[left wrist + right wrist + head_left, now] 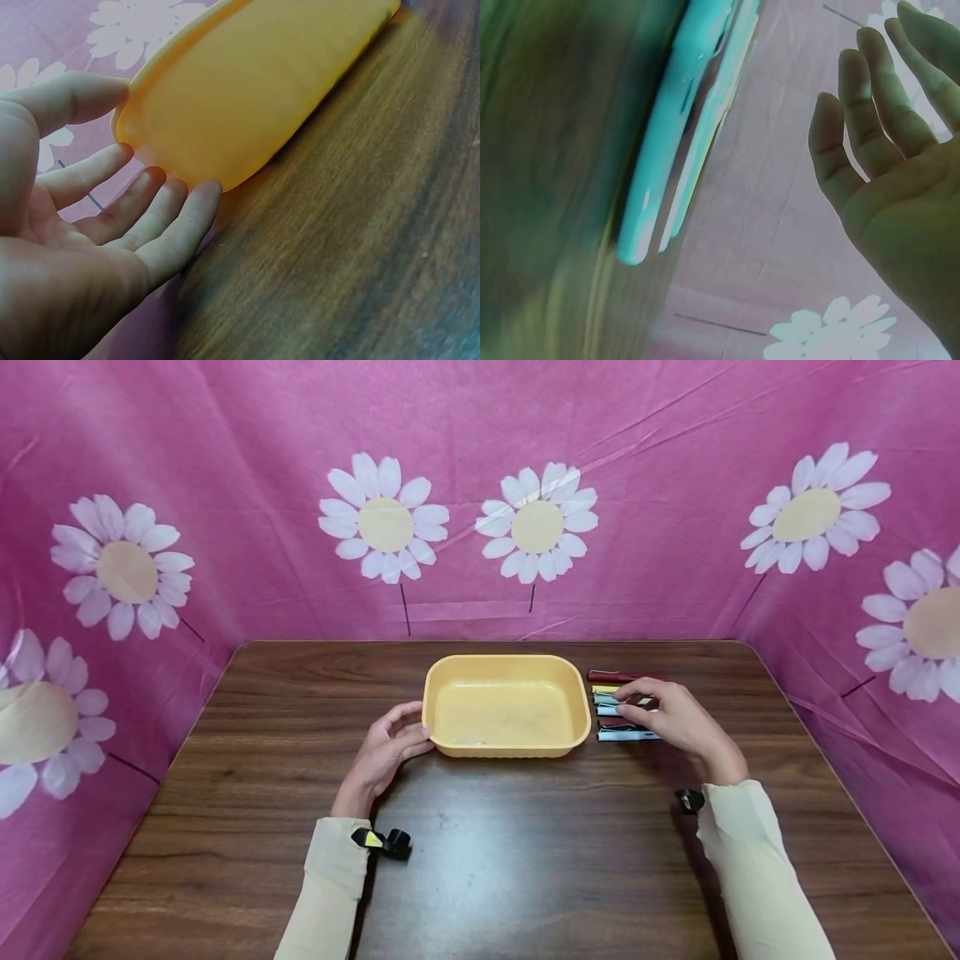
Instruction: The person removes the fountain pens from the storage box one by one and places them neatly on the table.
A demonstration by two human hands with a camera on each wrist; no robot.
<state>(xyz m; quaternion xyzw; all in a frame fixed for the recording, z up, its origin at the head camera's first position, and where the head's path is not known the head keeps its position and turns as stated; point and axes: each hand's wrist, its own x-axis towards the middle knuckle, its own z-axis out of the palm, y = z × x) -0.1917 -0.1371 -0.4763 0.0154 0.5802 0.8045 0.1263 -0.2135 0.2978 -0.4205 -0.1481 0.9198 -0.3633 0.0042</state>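
Observation:
A yellow rectangular plastic tray [512,752] sits on the table with nothing inside. At its left end my left hand [388,747] touches it; in the left wrist view the fingertips [204,196] rest against the outer wall and the thumb reaches the rim. My right hand [678,714] hovers over a row of pens right of the tray, its fingers loosely bent and holding nothing. The row has a dark red pen [607,676] at the back, a yellow one [604,689], several light blue ones and another dark red one. The nearest light blue pen [656,150] shows large in the right wrist view.
The brown wood-grain table [480,860] stretches toward me. Behind it and along both sides hangs a pink cloth [465,410] printed with white daisies. A small black device is strapped at each wrist.

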